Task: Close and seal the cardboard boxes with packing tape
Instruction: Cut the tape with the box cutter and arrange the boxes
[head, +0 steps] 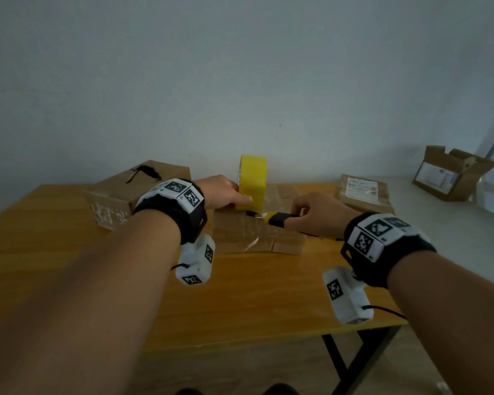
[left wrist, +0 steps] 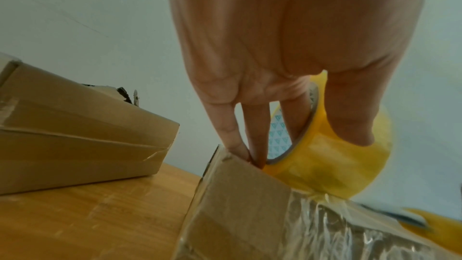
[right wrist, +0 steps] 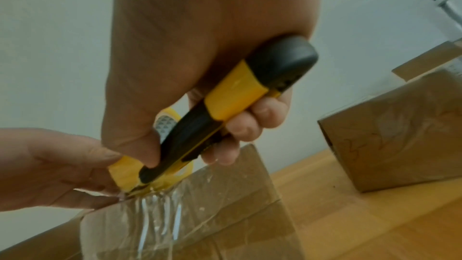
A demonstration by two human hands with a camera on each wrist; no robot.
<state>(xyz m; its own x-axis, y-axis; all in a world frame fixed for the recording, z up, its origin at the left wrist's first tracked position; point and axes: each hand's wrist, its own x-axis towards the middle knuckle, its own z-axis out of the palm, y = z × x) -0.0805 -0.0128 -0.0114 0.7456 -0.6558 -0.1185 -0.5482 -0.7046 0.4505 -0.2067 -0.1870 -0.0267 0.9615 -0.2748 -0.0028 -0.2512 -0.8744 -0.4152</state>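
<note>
A low cardboard box sits mid-table with clear tape running down its near side. My left hand holds a yellow tape roll upright on the box top, thumb on the outside, fingers through its core. My right hand grips a yellow and black utility knife, its tip at the tape just below the roll. The blade itself is hidden by the tape.
A larger torn cardboard box stands at the left rear of the wooden table. A wrapped parcel lies at the right rear. An open box sits on a white surface at far right.
</note>
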